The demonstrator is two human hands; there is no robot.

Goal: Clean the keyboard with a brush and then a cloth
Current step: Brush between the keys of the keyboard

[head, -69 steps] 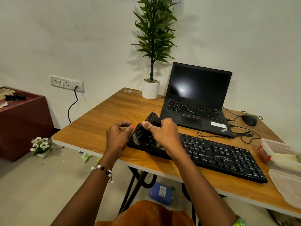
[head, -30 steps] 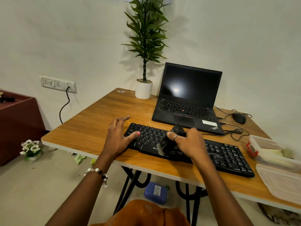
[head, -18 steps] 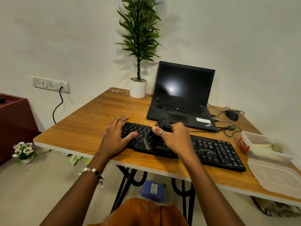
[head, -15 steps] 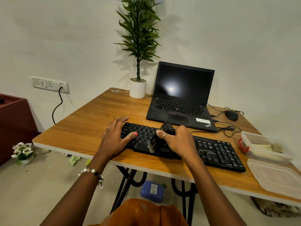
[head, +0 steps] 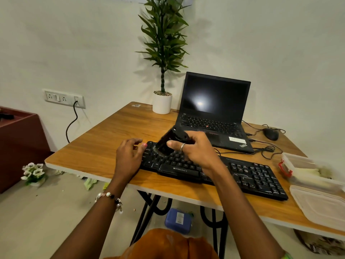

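A black keyboard (head: 248, 176) lies along the front of the wooden table (head: 104, 146). My right hand (head: 197, 148) grips a black brush (head: 166, 143) by its handle, with the bristle end down on the keys near the keyboard's left end. My left hand (head: 128, 156) rests on the keyboard's left edge, fingers loosely bent and the thumb lying on the keys. Both hands hide the left part of the keyboard. No cloth is in view.
An open black laptop (head: 214, 113) stands behind the keyboard, with a potted plant (head: 162, 101) to its left and a mouse (head: 270, 133) with loose cables to its right. Clear plastic containers (head: 308, 174) sit at the table's right edge. A blue box (head: 178, 220) lies on the floor under the table.
My right hand has swept the brush back from the keyboard's middle to its left end and tilted it up more. My left hand stays at the left edge.
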